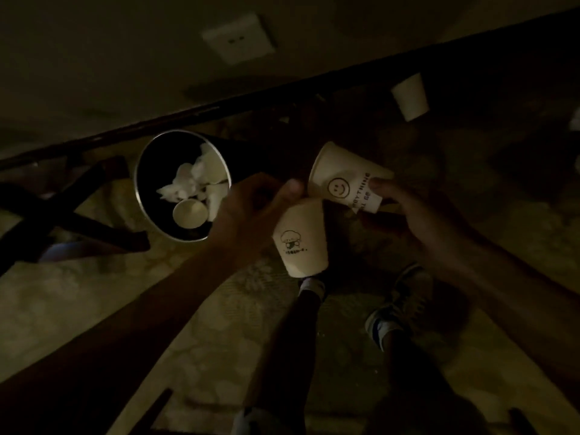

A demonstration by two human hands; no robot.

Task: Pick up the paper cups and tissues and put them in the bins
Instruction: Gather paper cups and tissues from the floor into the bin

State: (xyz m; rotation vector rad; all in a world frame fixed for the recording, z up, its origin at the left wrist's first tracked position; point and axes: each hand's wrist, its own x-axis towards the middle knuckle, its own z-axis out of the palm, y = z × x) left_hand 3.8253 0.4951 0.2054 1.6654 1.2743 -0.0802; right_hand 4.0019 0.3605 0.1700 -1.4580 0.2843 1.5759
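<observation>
Left hand [248, 211] on mushroom cup [301, 246], right hand [408, 208] on smiley cup [342, 177], grips murky.

Very dim, yellowish, grainy — heavy shadow throughout, soft blur, edges bowed.

Just right of the round bin [137, 183], which holds crumpled tissues [188, 180] and a paper cup [190, 213], the left hand [251, 208] grips a drawing-printed cup [301, 243]. Farther right of the bin, the right hand [405, 208] holds a smiley-face cup [345, 180], touching the first. Well right of the bin, another cup [409, 97] lies on the floor.
</observation>
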